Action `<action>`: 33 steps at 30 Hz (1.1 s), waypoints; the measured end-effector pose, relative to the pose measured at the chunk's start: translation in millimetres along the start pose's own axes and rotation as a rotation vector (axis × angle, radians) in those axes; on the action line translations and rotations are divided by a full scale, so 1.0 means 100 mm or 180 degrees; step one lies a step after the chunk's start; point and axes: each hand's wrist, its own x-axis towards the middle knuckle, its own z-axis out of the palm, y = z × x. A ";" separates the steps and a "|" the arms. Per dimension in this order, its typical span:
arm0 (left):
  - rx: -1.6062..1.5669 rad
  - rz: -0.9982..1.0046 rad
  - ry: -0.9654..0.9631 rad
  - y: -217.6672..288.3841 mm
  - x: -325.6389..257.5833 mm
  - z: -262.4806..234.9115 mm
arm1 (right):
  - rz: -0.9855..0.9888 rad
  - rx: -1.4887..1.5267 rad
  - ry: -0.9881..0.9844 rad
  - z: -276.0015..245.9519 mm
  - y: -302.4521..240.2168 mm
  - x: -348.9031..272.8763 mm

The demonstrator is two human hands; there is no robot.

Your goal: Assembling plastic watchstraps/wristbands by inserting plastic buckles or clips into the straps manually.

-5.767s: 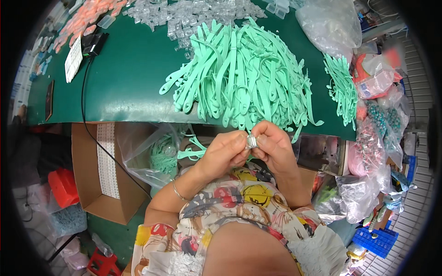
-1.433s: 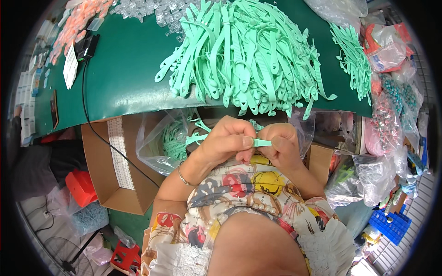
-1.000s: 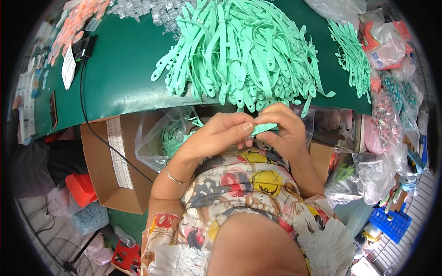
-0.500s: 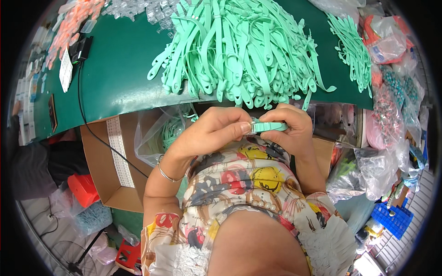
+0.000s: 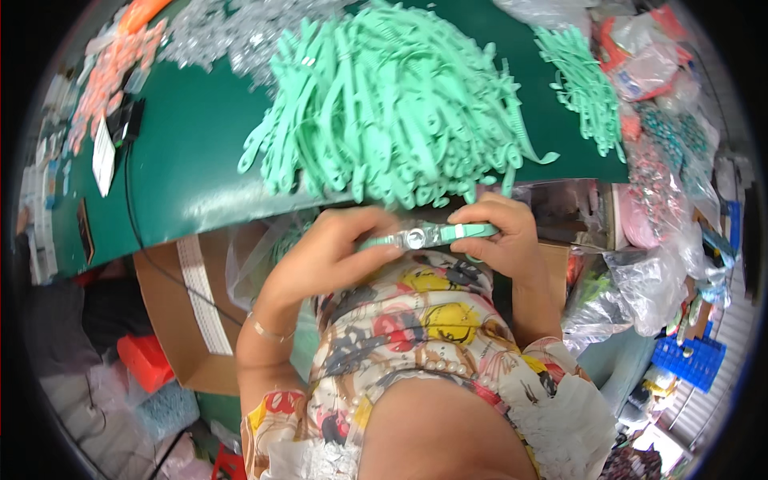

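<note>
Both hands hold one mint-green plastic strap (image 5: 468, 232) level in front of my chest, just below the table's near edge. A small clear round piece (image 5: 415, 238) sits at the strap's middle between the hands. My left hand (image 5: 332, 256) pinches the strap's left end, and my right hand (image 5: 500, 240) grips its right end. A big heap of the same green straps (image 5: 392, 104) lies on the green table (image 5: 192, 168) right above the hands.
A smaller pile of green straps (image 5: 584, 80) lies at the table's right end. An open cardboard box (image 5: 172, 312) with a clear bag of green parts (image 5: 268, 248) stands below the table on the left. Bags of parts (image 5: 664, 160) crowd the right side; clear pieces (image 5: 224, 32) lie far back.
The hands have risen toward the table edge. The strap, earlier bunched between the fingers, is now stretched out level between both hands with the clear round piece showing at its middle.
</note>
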 end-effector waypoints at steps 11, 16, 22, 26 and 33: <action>0.1659 -0.1187 -0.0027 -1.04 -0.48 0.15 | -0.0207 -0.1601 -0.0436 0.18 0.84 -0.46; 0.1979 -0.0798 0.0210 -0.86 -0.55 0.15 | 0.0050 -0.0521 0.0756 -0.40 0.14 0.00; 0.2659 -0.0333 0.0030 -0.57 -0.38 0.18 | 0.0694 -0.1043 0.1560 -0.73 0.68 0.57; 0.1584 0.0319 -0.0008 -0.22 -0.09 0.15 | 0.0728 -0.0411 0.1596 -0.81 0.72 0.55; 0.1787 0.1832 0.0029 0.67 0.93 0.07 | 0.1022 0.1318 0.0771 -1.26 0.34 0.42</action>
